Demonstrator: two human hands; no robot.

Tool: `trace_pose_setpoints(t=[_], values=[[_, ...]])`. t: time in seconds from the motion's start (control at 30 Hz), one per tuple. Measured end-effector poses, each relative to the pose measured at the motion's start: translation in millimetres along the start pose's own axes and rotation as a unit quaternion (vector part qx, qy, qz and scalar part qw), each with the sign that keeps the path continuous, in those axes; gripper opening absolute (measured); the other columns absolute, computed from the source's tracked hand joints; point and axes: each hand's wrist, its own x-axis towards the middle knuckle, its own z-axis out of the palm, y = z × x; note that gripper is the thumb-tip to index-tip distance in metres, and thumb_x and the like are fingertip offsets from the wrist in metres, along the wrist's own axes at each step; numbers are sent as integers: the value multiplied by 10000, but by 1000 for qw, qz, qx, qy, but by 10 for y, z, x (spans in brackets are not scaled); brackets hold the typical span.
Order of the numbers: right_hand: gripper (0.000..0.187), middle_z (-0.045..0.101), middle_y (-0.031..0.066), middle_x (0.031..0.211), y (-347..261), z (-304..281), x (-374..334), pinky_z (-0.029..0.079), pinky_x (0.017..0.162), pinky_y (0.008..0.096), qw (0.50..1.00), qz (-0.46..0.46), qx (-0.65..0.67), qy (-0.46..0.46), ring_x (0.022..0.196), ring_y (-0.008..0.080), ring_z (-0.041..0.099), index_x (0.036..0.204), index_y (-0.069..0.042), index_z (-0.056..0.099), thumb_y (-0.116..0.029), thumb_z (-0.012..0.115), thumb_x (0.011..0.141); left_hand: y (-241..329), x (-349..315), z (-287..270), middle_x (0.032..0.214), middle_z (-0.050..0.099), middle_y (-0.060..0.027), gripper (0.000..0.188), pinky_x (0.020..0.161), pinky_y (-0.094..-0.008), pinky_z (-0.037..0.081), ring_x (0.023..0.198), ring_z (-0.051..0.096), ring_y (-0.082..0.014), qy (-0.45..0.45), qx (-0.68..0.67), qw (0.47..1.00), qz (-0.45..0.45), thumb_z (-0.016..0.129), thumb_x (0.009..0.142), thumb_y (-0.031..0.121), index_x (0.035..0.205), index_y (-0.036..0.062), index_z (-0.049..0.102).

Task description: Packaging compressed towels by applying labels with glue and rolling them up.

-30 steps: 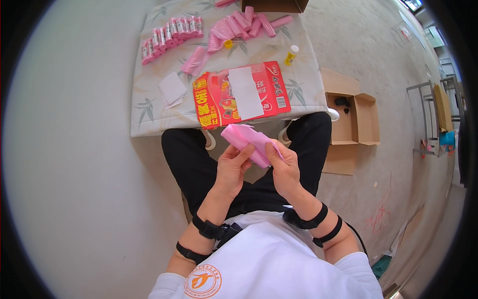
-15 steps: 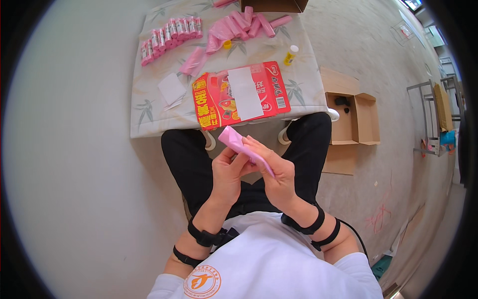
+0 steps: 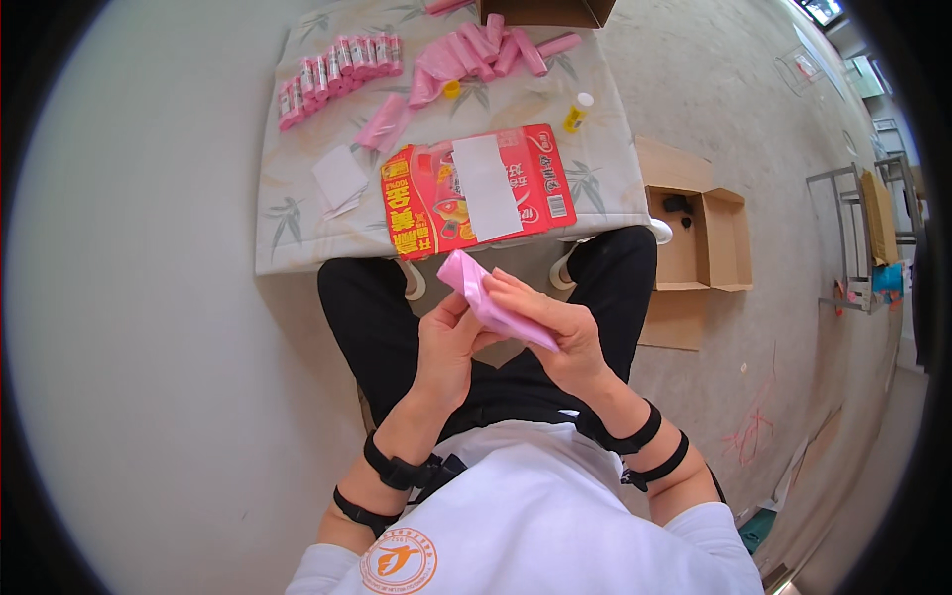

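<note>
Here, a leaf-patterned table (image 3: 605,149) stands on grey floor (image 3: 694,94); left fingers (image 3: 453,306) and right fingers (image 3: 531,303) grip pink plastic (image 3: 470,285).

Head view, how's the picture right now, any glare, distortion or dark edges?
Head view: black vignetting fills the corners; head view: straight edges bend toward the right rim; head view: pale sheen streaks the pink plastic in the left hand and right hand; head view: small distant details at far right look unclear.
</note>
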Motion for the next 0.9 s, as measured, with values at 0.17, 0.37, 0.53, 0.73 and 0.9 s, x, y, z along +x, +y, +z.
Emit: trace_pose_setpoints(t=[0.17,0.37,0.53,0.73,0.9], values=[[948,303,180,1445,119,45,-25,287,1093,388,919,150,214,294,1351,274,313,1469,-26,130,-195,762,782,-140,187,-37,892,598,19,134,728,-220,451,752,535,-59,68,-117,991,-6,636,891,172,1005,105,610],[375,594,30,935,172,157,-129,452,620,205,816,386,383,196,771,75,552,1115,-36,583,-251,717,840,-245,153,-17,905,612,26,146,738,-261,479,816,569,-75,49,-103,993,7,618,899,183,1023,114,590],[213,580,-16,756,101,65,-40,356,554,188,869,324,315,201,615,28,461,949,-14,642,-168,716,821,30,88,-195,854,632,-21,184,605,-248,485,712,589,-83,0,-36,998,-56,653,876,164,1016,50,619],[281,556,-33,749,78,24,-102,329,523,188,898,290,288,163,582,19,417,1034,0,620,-134,720,808,232,48,-206,700,618,-10,107,416,-187,394,496,520,-48,-6,145,989,-15,701,840,128,874,30,677],[190,507,-42,693,84,14,-86,289,473,186,837,339,392,179,525,22,377,967,-35,607,-63,696,802,40,76,-168,713,596,9,138,380,-157,339,453,471,-29,10,5,1000,-28,683,850,102,966,36,647]])
